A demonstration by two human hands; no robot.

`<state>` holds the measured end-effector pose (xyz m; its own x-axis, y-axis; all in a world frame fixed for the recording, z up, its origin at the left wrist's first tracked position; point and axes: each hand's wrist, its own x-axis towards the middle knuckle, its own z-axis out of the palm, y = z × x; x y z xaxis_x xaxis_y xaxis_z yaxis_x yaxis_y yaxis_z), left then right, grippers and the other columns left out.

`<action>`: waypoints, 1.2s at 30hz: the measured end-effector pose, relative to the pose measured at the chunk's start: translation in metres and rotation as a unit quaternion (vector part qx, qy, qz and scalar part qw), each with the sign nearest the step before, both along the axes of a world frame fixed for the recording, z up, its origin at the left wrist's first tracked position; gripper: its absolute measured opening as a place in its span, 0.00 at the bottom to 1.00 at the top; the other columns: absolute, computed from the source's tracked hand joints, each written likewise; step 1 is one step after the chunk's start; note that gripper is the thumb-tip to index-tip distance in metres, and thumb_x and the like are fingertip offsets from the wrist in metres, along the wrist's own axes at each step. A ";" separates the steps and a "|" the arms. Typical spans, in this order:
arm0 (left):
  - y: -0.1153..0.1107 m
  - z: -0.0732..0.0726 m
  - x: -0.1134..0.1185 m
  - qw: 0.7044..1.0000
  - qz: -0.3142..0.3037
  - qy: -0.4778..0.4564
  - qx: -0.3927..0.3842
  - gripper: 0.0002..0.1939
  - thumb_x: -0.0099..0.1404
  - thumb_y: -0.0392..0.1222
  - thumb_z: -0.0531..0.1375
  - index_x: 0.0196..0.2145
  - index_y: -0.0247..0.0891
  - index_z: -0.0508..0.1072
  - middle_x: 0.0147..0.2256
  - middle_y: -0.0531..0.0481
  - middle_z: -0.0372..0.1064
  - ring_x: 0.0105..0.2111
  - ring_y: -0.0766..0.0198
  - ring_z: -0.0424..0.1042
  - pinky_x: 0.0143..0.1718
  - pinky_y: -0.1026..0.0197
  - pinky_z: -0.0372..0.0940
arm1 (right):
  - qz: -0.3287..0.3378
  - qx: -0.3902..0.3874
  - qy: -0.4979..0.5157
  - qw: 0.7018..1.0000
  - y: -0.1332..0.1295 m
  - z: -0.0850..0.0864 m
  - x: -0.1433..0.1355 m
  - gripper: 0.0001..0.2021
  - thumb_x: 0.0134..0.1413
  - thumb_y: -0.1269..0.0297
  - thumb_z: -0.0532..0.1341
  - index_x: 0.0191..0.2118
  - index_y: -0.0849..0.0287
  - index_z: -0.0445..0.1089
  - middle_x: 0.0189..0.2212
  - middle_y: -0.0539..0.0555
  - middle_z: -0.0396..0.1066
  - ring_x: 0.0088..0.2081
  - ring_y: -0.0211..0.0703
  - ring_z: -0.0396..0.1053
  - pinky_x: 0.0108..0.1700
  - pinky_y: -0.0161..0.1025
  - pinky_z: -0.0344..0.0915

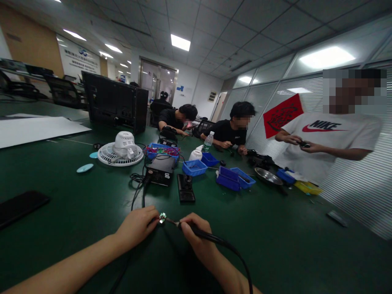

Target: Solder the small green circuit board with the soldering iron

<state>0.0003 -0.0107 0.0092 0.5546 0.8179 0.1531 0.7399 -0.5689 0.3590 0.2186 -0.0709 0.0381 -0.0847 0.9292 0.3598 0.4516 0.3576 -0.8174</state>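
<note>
Between the thumb and fingers of my left hand (139, 223) is a small circuit board (162, 218), pale green with bright spots. My right hand (196, 233) grips a soldering iron (175, 223) like a pen, its metal tip pointing left at the board. Whether the tip touches the board I cannot tell. A thick black cable (234, 250) runs from the iron over my right forearm. Beyond my hands sit a black soldering station (161, 170) and a black iron stand (185, 188).
Blue trays (194, 168) stand mid-table, one with coloured wires (163, 151). To the left are a white fan part (120, 154), light-blue discs (85, 168) and a black phone-like slab (23, 207). A metal dish (268, 176) lies right. Several people work around the table.
</note>
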 end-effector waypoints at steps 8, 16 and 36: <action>-0.001 0.006 0.002 1.000 0.000 0.008 -0.008 0.10 0.67 0.39 0.51 0.34 0.40 0.71 0.34 0.51 0.69 0.34 0.63 0.70 0.34 0.64 0.60 | -0.002 -0.021 0.014 1.000 -0.001 0.001 0.000 0.08 0.53 0.68 0.59 0.27 0.60 0.73 0.23 0.50 0.70 0.25 0.37 0.66 0.28 0.32 0.61; -0.001 0.003 0.001 1.000 0.000 0.005 -0.001 0.09 0.67 0.39 0.51 0.34 0.40 0.70 0.34 0.51 0.70 0.34 0.63 0.70 0.34 0.64 0.59 | 0.006 -0.018 0.018 1.000 0.000 -0.003 0.001 0.08 0.54 0.67 0.58 0.28 0.61 0.72 0.23 0.50 0.70 0.26 0.38 0.66 0.29 0.32 0.61; -0.001 0.003 0.002 1.000 0.010 0.004 -0.004 0.09 0.67 0.39 0.51 0.34 0.40 0.71 0.34 0.52 0.70 0.34 0.63 0.70 0.34 0.64 0.59 | -0.032 0.039 -0.009 0.999 -0.009 0.002 -0.002 0.09 0.53 0.69 0.59 0.23 0.59 0.67 0.19 0.47 0.64 0.21 0.35 0.63 0.26 0.31 0.58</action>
<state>0.0023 -0.0113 0.0124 0.5400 0.8297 0.1414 0.7539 -0.5515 0.3570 0.2165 -0.0799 0.0405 -0.0338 0.9021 0.4302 0.4898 0.3902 -0.7797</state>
